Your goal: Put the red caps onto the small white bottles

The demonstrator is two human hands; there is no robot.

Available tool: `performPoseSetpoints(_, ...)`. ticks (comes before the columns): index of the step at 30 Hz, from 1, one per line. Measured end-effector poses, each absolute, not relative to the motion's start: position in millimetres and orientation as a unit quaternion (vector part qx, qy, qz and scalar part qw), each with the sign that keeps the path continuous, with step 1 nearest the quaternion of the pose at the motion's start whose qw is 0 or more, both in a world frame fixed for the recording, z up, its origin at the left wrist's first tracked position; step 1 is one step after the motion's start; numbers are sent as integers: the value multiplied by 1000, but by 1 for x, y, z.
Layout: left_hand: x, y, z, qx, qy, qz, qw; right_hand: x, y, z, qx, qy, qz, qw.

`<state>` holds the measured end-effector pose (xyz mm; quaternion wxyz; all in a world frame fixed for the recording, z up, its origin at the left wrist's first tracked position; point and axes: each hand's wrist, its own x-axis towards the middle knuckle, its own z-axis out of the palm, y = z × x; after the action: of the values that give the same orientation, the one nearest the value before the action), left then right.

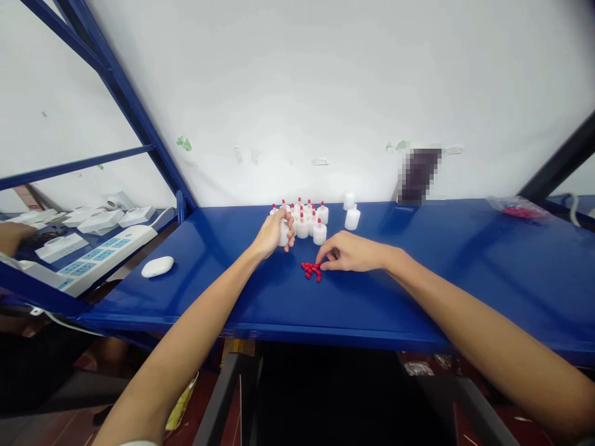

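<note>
My left hand is wrapped round a small white bottle, whose top is hidden by the fingers. My right hand reaches down with thumb and fingertips drawn together at a small pile of red caps on the blue table. Whether a cap sits between those fingertips is too small to tell. Just behind my left hand stands a cluster of several white bottles with red caps. To the right of them are a white bottle without a red cap and another white one behind it.
A white rounded case lies on the blue table at the left. A clear bag of red pieces rests at the far right. A blurred dark object leans on the wall. Beyond the blue frame are power strips and another person's hand.
</note>
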<state>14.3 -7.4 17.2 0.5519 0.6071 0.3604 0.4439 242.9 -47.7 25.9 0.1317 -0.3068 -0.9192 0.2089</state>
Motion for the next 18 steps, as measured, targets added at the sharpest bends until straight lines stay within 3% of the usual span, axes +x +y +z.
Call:
performPoseSetpoints(2, 14, -8, 17, 620, 363, 434, 544, 240, -47, 24, -310, -916, 214, 142)
performPoseSetpoints(7, 15, -15, 14, 684, 346, 410, 494, 230, -50, 23, -341, -888, 171, 257)
performPoseSetpoints(18, 14, -20, 9, 754, 352, 366, 418, 229, -52, 19, -329, -919, 122, 178)
